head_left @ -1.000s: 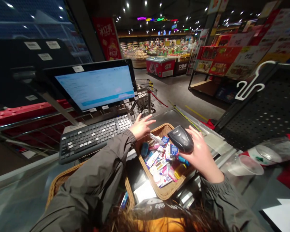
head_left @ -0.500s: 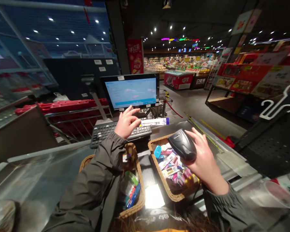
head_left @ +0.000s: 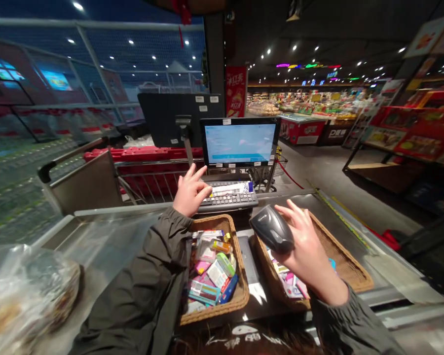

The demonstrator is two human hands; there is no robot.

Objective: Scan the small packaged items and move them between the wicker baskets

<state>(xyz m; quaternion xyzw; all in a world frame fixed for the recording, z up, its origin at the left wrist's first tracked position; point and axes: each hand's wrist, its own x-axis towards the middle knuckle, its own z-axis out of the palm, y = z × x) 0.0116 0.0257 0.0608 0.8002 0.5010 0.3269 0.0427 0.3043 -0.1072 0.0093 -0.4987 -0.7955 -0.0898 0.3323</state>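
Observation:
My left hand [head_left: 191,191] hovers over the left part of a black keyboard [head_left: 237,199], fingers spread and nothing in them. Behind the keyboard stands a lit monitor [head_left: 240,143]. A white and purple box [head_left: 231,189] lies across the keys. In my right hand [head_left: 305,246] is a black scanner [head_left: 272,228], held over the right wicker basket [head_left: 350,266], which partly hides behind hand and scanner. Small packets lie in that basket. The left wicker basket [head_left: 243,276], full of small colourful packages, sits beside my left sleeve.
On the metal counter at the lower left is a clear plastic bag [head_left: 22,291]. A cart [head_left: 151,182] with red goods stands behind the counter. At the right are shelves of red boxes [head_left: 422,128]; farther back, a red freezer [head_left: 301,130].
The view has swung left, so the monitor and baskets appear farther right and the plastic bag shows more fully. My left hand has moved left relative to the monitor; the scanner remains in my right hand.

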